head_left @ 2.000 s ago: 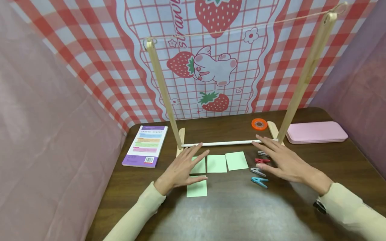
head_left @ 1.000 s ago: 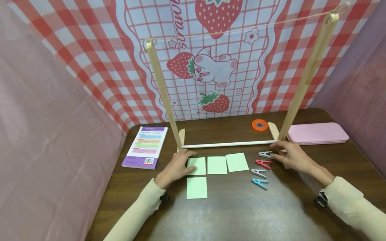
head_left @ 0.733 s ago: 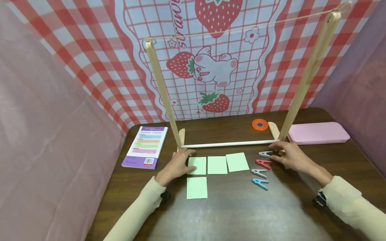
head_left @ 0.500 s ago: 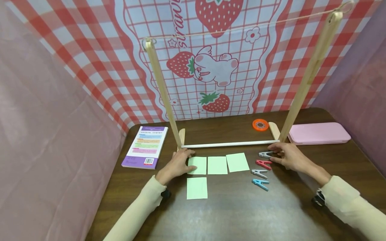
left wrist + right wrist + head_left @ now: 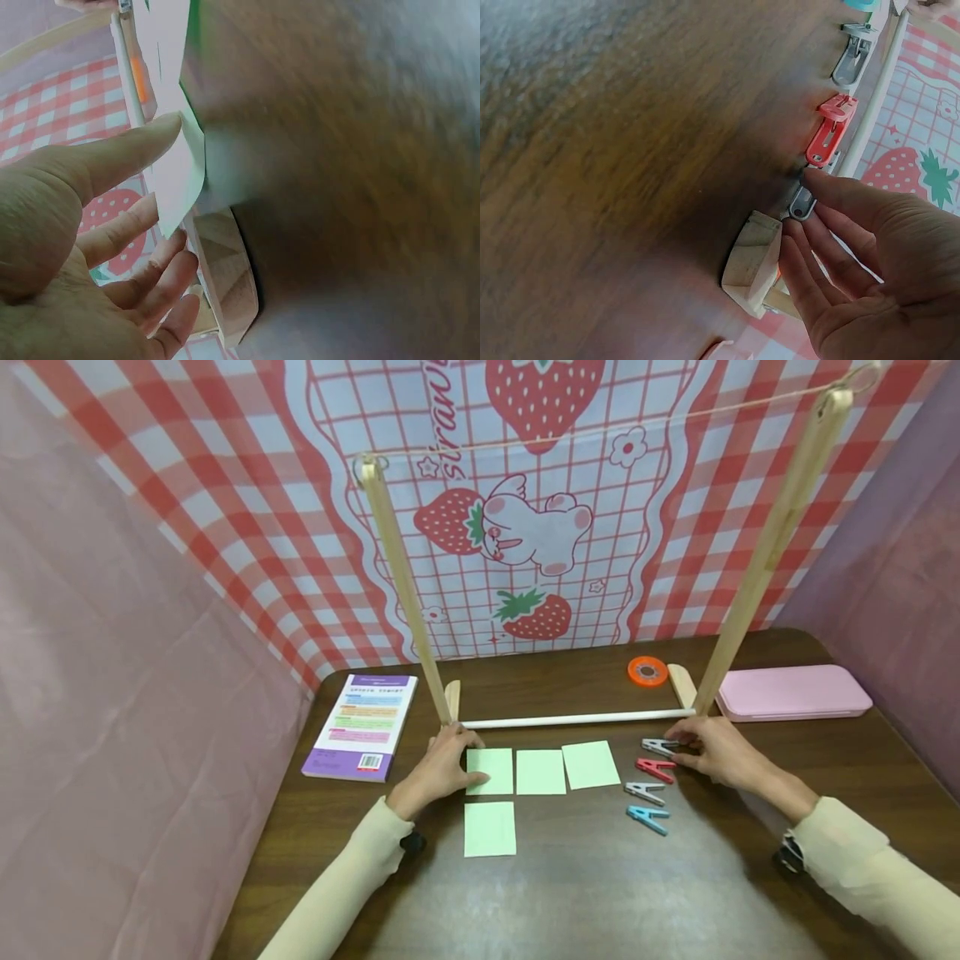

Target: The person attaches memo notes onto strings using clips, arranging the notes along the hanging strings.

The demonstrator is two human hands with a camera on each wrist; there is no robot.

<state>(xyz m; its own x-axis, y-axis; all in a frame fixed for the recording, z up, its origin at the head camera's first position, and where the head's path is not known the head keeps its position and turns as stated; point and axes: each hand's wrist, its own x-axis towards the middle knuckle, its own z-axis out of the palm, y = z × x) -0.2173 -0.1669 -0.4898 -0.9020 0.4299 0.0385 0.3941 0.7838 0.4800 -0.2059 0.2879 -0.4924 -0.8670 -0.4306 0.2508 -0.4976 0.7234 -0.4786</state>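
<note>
In the head view, my left hand (image 5: pixel 438 766) is at the leftmost pale green sticky note (image 5: pixel 495 762) of a row. Its thumb lies on the note and the fingers meet its left edge; the left wrist view shows the note (image 5: pixel 180 176) bent between thumb and fingertips. Two more green notes (image 5: pixel 540 772) continue the row rightward, and another note (image 5: pixel 490 829) lies below the first. On the right, my right hand (image 5: pixel 723 756) pinches the topmost grey clothespin (image 5: pixel 657 746) between thumb and fingers. Below it lie a red clothespin (image 5: pixel 654 768), a second grey clothespin (image 5: pixel 643 791) and a blue clothespin (image 5: pixel 647 818).
Two wooden posts (image 5: pixel 405 585) stand beyond the hands, joined by a white rod (image 5: pixel 570 720) at the bottom and a thin string (image 5: pixel 592 432) on top. A book (image 5: pixel 360 725) lies left, an orange disc (image 5: pixel 647 671) behind, a pink case (image 5: pixel 795 691) right.
From hovering with spread fingers, both hands have come down, the left to the sticky note and the right to the grey clothespin. Most recently, note and clothespin have shifted very slightly left.
</note>
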